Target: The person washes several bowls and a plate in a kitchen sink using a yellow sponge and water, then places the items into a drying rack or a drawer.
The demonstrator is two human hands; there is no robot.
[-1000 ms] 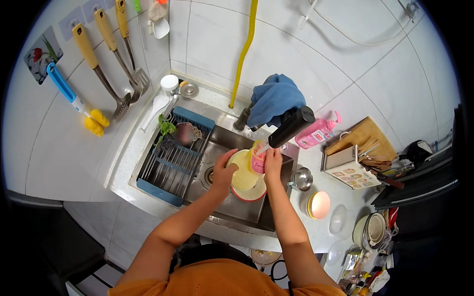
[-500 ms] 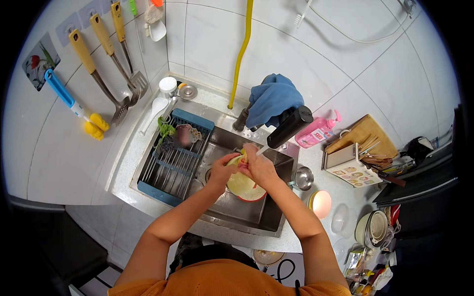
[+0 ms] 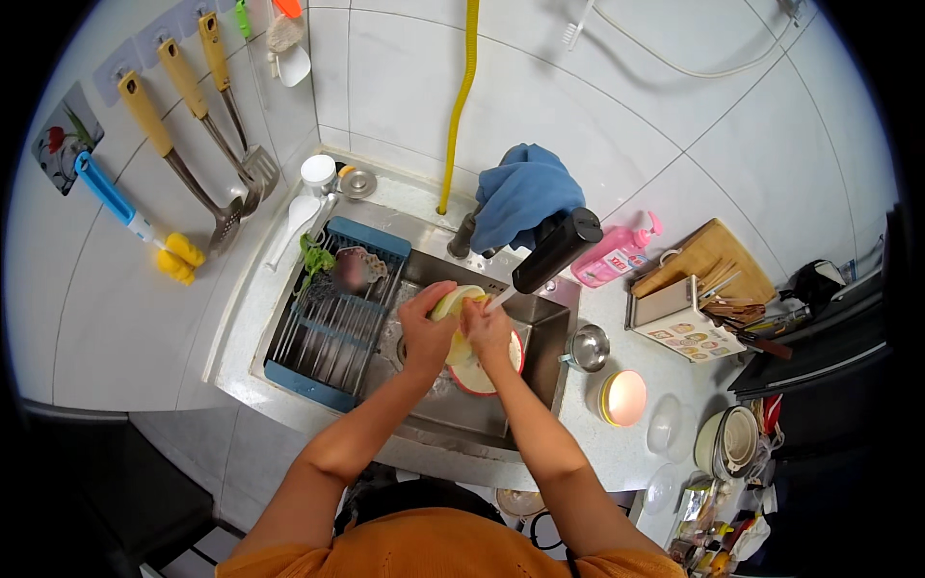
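Both hands were close together over the steel sink (image 3: 445,409). The left hand (image 3: 427,332) was curled around the left side of a pale yellow bowl (image 3: 449,304), which was held up and tilted above the sink floor. The right hand (image 3: 488,332) was bunched against the bowl's right side; its fingers hid what lay under them, so I could not tell whether it gripped the bowl or something else. Water came down in a thin stream from the black tap (image 3: 559,250), right beside that hand.

Below the hands, toward the near right, sat a white bowl with a red rim (image 3: 479,374), partly hidden by the right hand. Left of them, a drying rack (image 3: 310,386) with blue ends bore green leaves (image 3: 315,258) at its far end. A blue cloth (image 3: 528,197) hung over the tap's far part. On the counter to the right stood a pink pump bottle (image 3: 607,262), a metal cup (image 3: 588,347) nearer, and some stacked bowls (image 3: 623,397) nearer again.
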